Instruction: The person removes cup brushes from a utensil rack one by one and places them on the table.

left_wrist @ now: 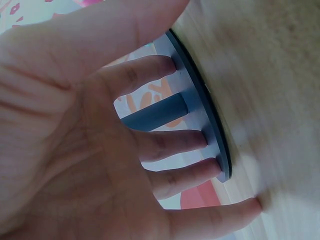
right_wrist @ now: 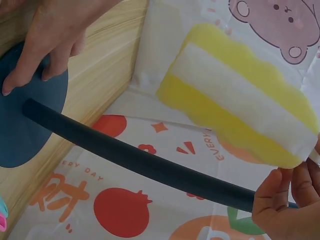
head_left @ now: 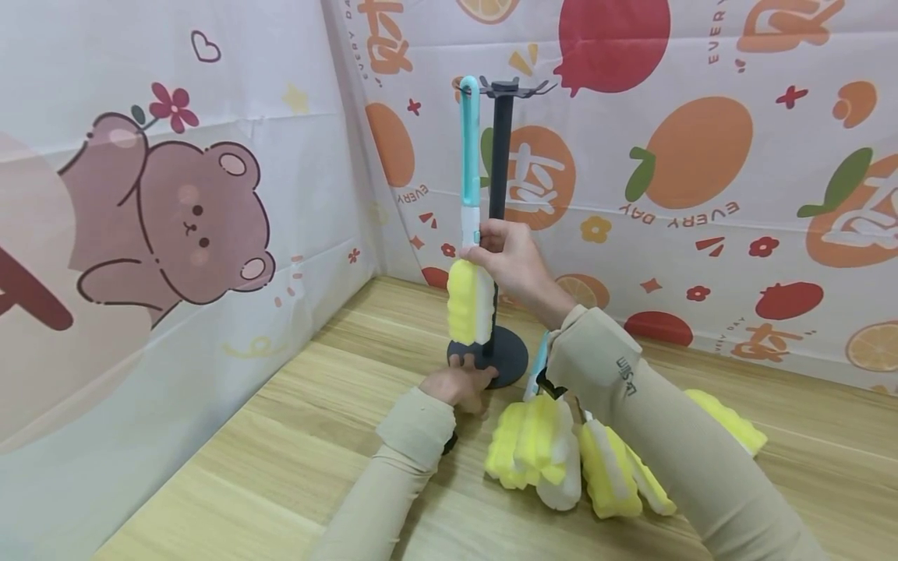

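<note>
One wooden table [head_left: 281, 436], fruit-and-bear printed cloth backdrop [head_left: 701, 156] behind.

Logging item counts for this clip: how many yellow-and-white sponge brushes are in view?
About 5, and the pile may hide more. One sponge brush hangs on the black stand, held by the right hand. Roughly four lie on the table.
</note>
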Available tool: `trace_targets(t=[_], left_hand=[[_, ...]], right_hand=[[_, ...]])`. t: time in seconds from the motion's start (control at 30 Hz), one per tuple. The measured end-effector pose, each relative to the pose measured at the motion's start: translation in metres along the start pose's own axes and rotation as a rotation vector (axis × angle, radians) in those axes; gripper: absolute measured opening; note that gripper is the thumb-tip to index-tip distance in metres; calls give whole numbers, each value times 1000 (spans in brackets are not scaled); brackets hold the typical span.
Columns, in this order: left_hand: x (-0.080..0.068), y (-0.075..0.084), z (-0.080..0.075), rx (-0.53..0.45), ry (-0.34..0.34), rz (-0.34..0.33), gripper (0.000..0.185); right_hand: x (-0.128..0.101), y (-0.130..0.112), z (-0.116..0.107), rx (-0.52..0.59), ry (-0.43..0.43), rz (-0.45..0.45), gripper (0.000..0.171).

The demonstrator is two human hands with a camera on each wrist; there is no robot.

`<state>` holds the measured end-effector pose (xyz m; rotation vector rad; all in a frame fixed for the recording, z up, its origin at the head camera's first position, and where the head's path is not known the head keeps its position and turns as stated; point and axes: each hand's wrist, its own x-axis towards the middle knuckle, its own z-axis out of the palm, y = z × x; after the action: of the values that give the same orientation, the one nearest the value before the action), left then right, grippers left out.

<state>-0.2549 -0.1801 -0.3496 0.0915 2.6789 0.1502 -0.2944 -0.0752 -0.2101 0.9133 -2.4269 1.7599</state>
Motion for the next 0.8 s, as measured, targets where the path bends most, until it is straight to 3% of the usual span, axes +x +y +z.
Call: trace_targets(t=[0.5,0.8], left_hand=[[1,0,1,16,2,13,71],[-1,-1,1,-10,14,10,69]], right_hand=[[-3,-9,2,-43,12,-22,27],[-9,-2,-1,-58,-4,-52,26]])
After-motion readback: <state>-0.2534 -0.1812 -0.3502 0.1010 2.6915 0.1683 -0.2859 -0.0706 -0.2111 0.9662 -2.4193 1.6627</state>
